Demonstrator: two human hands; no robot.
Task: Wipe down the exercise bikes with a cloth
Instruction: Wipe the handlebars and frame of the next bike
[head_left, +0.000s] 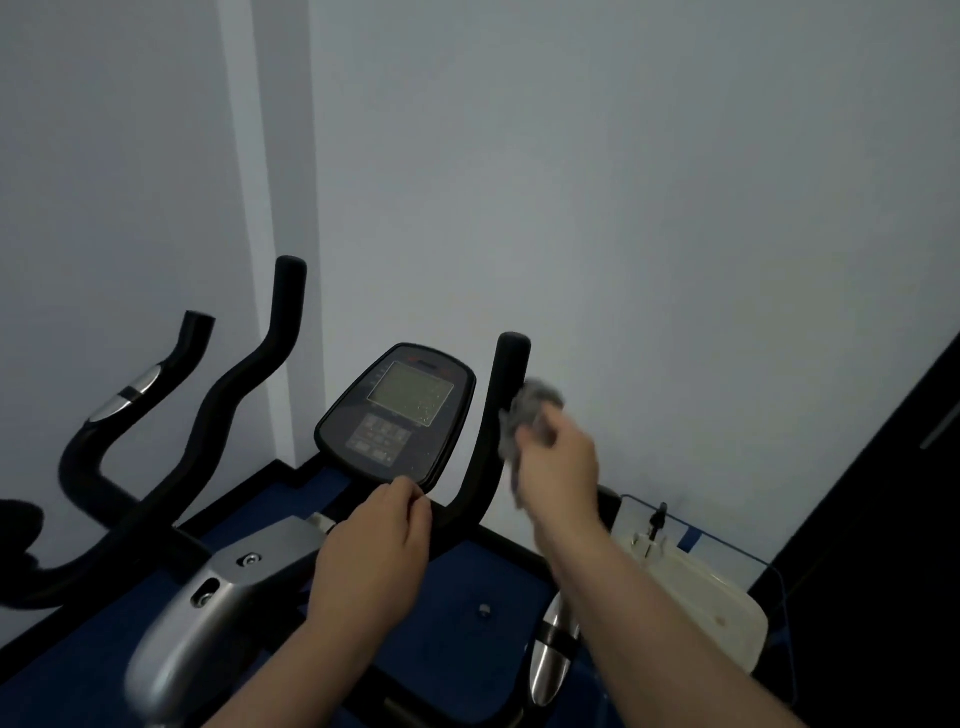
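Cloth (530, 410), grey and bunched, is gripped in the right hand (558, 467) and pressed against the outer side of the bike's right handlebar upright (498, 415), just below its tip. The right forearm reaches up from the lower right, and the hand looks motion-blurred. The left hand (379, 545) has its fingers curled around the crossbar just below the console (397, 413), left of that upright. Beyond the console's left side stand another bike's black handlebars (156, 410). A whitish box (696, 587) lies on the floor right of the upright.
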